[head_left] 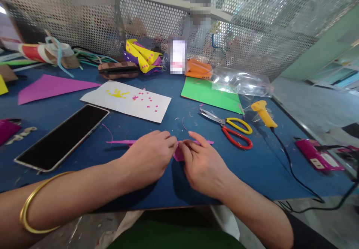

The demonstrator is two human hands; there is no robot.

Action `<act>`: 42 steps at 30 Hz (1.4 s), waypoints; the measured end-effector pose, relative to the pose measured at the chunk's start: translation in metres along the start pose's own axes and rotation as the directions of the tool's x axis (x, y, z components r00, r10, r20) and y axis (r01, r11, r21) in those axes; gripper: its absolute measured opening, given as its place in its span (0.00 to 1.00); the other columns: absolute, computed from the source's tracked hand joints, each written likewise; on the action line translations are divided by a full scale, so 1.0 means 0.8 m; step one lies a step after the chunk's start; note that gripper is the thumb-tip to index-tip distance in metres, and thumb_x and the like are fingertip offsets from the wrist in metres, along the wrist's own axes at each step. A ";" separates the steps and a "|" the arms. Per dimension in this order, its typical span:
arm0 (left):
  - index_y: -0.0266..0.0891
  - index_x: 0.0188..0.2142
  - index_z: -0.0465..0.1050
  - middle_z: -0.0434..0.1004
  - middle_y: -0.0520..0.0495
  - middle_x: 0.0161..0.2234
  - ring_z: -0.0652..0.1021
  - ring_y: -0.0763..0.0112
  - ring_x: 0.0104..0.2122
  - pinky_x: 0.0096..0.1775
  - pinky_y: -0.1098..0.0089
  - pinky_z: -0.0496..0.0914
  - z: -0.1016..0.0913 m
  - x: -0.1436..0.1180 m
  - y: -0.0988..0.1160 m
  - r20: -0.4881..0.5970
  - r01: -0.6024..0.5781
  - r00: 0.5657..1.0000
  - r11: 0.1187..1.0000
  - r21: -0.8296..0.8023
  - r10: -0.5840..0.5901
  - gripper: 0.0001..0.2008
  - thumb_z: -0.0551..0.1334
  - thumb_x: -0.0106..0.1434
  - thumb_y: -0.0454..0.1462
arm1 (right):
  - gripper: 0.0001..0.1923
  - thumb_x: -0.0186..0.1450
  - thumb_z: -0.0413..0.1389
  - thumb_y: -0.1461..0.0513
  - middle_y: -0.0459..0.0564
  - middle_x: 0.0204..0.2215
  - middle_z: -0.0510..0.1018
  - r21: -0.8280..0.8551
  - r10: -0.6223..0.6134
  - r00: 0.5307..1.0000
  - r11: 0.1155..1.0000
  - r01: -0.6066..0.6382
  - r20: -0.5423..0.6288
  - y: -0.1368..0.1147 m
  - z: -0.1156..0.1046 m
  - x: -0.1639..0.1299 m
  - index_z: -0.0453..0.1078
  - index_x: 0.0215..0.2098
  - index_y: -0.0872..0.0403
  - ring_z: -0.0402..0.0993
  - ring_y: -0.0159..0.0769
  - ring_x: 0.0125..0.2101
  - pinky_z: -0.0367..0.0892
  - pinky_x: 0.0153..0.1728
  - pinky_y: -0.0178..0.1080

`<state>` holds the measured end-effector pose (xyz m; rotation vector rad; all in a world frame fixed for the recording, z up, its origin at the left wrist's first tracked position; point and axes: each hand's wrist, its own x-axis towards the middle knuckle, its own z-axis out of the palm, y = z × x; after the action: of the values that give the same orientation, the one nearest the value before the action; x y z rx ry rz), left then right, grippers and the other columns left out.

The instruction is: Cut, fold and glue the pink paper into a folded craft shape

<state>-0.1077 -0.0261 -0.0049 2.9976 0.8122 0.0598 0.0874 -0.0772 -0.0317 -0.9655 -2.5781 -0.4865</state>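
Both hands meet near the front of the blue table over a piece of purple paper [178, 155]. My left hand [153, 153] is closed, its fingertips pinching the paper from the left. From the other side my right hand [203, 159] pinches it between thumb and fingers, with one finger raised. Narrow purple edges of the paper stick out to the left and right behind the hands; most of it is hidden. To the right of my right hand lie scissors [224, 121] with one yellow and one red handle, blades apart.
A white sheet [126, 108] bears small yellow and pink paper bits. Around it are a dark phone [63, 138], a purple sheet [53, 88], green sheets [211, 95] and a yellow glue gun [265, 114] with a black cord. Folded yellow paper pieces [143, 56] stand by the mesh partition.
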 end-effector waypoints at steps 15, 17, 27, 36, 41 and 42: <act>0.40 0.33 0.75 0.79 0.49 0.32 0.77 0.64 0.34 0.36 0.67 0.65 -0.016 0.026 -0.020 0.094 0.401 0.916 0.901 -0.169 -0.390 0.05 0.60 0.61 0.36 | 0.16 0.64 0.46 0.73 0.58 0.35 0.82 0.078 0.112 0.993 0.990 -0.115 0.042 0.014 -0.008 0.004 0.74 0.41 0.62 0.77 0.45 0.44 0.57 0.63 0.54; 0.41 0.34 0.75 0.79 0.49 0.32 0.77 0.65 0.32 0.34 0.68 0.65 -0.019 0.029 -0.019 0.112 0.409 0.912 0.898 -0.162 -0.395 0.05 0.60 0.60 0.35 | 0.15 0.63 0.47 0.73 0.59 0.35 0.82 0.087 0.106 0.991 0.990 -0.114 0.087 0.017 -0.010 0.009 0.74 0.41 0.62 0.77 0.44 0.42 0.56 0.64 0.53; 0.39 0.33 0.74 0.80 0.46 0.33 0.78 0.61 0.36 0.36 0.66 0.65 -0.016 0.031 -0.010 0.117 0.404 0.912 0.910 -0.095 -0.393 0.07 0.56 0.62 0.34 | 0.10 0.70 0.52 0.67 0.48 0.40 0.84 0.452 0.296 0.904 0.790 -0.414 0.310 0.098 -0.017 0.026 0.75 0.43 0.53 0.79 0.37 0.42 0.60 0.59 0.51; 0.41 0.32 0.72 0.78 0.50 0.30 0.76 0.66 0.30 0.31 0.70 0.62 -0.037 0.035 -0.014 0.186 0.458 0.887 0.859 -0.228 -0.423 0.07 0.56 0.59 0.38 | 0.08 0.65 0.58 0.65 0.44 0.37 0.85 0.625 0.288 0.834 0.558 -0.546 0.471 0.115 -0.019 -0.004 0.79 0.38 0.49 0.80 0.36 0.39 0.71 0.43 0.39; 0.40 0.32 0.73 0.77 0.51 0.27 0.74 0.70 0.27 0.30 0.71 0.62 -0.054 0.052 -0.024 0.232 0.456 0.887 0.838 -0.301 -0.399 0.08 0.57 0.57 0.40 | 0.07 0.64 0.59 0.66 0.45 0.32 0.84 0.683 0.320 0.810 0.434 -0.587 0.492 0.116 -0.018 -0.004 0.79 0.37 0.52 0.80 0.34 0.34 0.73 0.38 0.37; 0.39 0.32 0.73 0.78 0.51 0.28 0.74 0.70 0.27 0.30 0.71 0.62 -0.056 0.055 -0.026 0.237 0.454 0.888 0.835 -0.310 -0.395 0.08 0.58 0.57 0.40 | 0.07 0.63 0.59 0.66 0.45 0.31 0.84 0.686 0.335 0.802 0.415 -0.597 0.495 0.117 -0.018 -0.004 0.79 0.36 0.52 0.80 0.34 0.33 0.73 0.37 0.37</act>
<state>-0.0827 0.0154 0.0404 2.3841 1.2716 -0.0475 0.1559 -0.0189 -0.0024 -1.3341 -2.1067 1.0353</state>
